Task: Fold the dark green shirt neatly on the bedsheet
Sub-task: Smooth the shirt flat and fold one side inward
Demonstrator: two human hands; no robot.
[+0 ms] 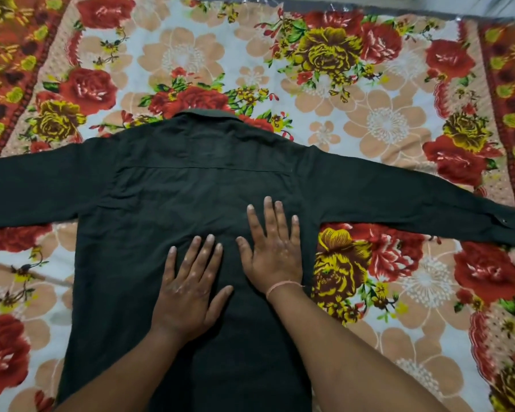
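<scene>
The dark green shirt (173,197) lies spread out, back side up, on the floral bedsheet (384,93). Its collar points away from me and both long sleeves stretch straight out to the left and right; the right cuff shows a button near the frame edge. My left hand (188,286) rests flat, palm down, on the middle of the shirt's back with fingers spread. My right hand (272,251) lies flat just beside it, a little farther up, near the shirt's right side seam. Neither hand grips any cloth. A thin thread band circles my right wrist.
The bedsheet, printed with red, yellow and peach flowers, covers nearly the whole view. A grey strip of floor or mattress edge (428,4) shows along the top right.
</scene>
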